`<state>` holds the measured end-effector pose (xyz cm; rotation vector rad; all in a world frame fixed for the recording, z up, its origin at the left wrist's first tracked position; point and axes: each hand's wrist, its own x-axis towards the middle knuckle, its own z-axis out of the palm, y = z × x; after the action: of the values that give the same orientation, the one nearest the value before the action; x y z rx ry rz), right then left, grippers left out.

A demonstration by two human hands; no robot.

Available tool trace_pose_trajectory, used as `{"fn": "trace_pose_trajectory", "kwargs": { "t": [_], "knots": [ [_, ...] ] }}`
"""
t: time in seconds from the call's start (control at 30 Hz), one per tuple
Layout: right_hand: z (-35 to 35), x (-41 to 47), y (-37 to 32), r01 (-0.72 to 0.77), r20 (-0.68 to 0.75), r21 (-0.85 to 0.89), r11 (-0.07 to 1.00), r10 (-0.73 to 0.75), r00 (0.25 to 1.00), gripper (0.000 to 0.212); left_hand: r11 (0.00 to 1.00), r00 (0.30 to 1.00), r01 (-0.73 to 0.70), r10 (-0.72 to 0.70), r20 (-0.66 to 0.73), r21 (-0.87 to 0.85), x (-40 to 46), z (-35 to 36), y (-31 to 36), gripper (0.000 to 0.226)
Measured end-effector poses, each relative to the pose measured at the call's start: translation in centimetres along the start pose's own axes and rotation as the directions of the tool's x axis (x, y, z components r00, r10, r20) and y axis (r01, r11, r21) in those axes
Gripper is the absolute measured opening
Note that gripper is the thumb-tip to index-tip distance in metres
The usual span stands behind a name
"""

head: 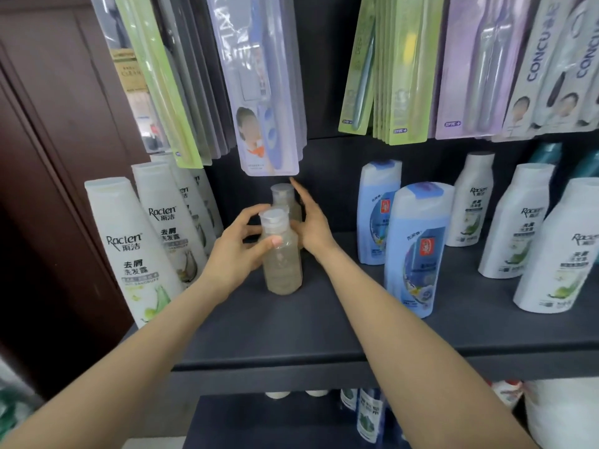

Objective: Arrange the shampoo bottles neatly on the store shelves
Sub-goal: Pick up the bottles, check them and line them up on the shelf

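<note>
Two clear shampoo bottles with pale liquid stand one behind the other on the dark shelf (291,332). My left hand (238,251) grips the front clear bottle (282,267) from the left, thumb across its front and fingers near the cap. My right hand (312,222) lies with straight fingers against the right side of the rear clear bottle (282,197). White Raclen bottles (129,247) stand in a row on the left. Two blue bottles (415,251) stand to the right, with more white Raclen bottles (515,222) beyond them.
Toothbrush packs (269,92) hang from above, their lower edges just over the rear bottle. A brown wooden cabinet (55,157) borders the left. Bottles stand on a lower shelf (366,413). Bare shelf lies in front of the clear bottles.
</note>
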<state>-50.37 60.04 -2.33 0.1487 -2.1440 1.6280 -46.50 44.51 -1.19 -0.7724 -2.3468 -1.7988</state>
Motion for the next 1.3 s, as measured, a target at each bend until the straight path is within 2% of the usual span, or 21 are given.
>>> {"fn": "trace_pose_trajectory", "kwargs": {
  "t": [0.2,0.53,0.67,0.87,1.0,1.17,1.3],
  "knots": [
    [0.7,0.3,0.3,-0.035,-0.033,0.032,0.999,0.036,0.999,0.059,1.0,1.0,0.013,-0.013,0.009,-0.025,-0.2,0.1,0.0,0.042],
    [0.6,-0.2,0.4,0.005,-0.102,-0.065,0.998,-0.012,0.995,0.054,0.999,1.0,0.028,-0.028,-0.003,-0.025,-0.3,0.2,0.2,0.045],
    [-0.3,-0.8,0.6,0.034,-0.164,-0.141,0.989,-0.057,0.985,0.059,1.0,1.0,0.021,-0.021,-0.006,-0.023,-0.4,0.2,0.2,0.044],
    [-1.3,-3.1,-0.5,-0.042,-0.242,-0.22,0.975,-0.013,0.97,0.065,1.0,1.0,0.015,-0.015,-0.003,-0.021,-0.8,0.2,0.2,0.046],
    [-1.6,-5.4,-1.7,0.027,-0.31,-0.267,0.963,-0.112,0.944,0.067,1.0,1.0,-0.013,0.013,-0.009,0.014,-1.1,0.2,0.2,0.046],
    [-2.9,-8.1,-3.7,0.074,-0.262,-0.368,0.927,-0.18,0.948,0.07,0.997,0.998,-0.048,0.051,-0.044,0.065,-1.7,0.7,0.7,0.05],
    [-3.6,-10.4,-5.2,0.112,-0.188,-0.398,0.91,-0.201,0.962,0.071,0.993,0.997,-0.031,0.038,-0.065,0.112,-1.8,0.9,0.9,0.066]
  ]
}}
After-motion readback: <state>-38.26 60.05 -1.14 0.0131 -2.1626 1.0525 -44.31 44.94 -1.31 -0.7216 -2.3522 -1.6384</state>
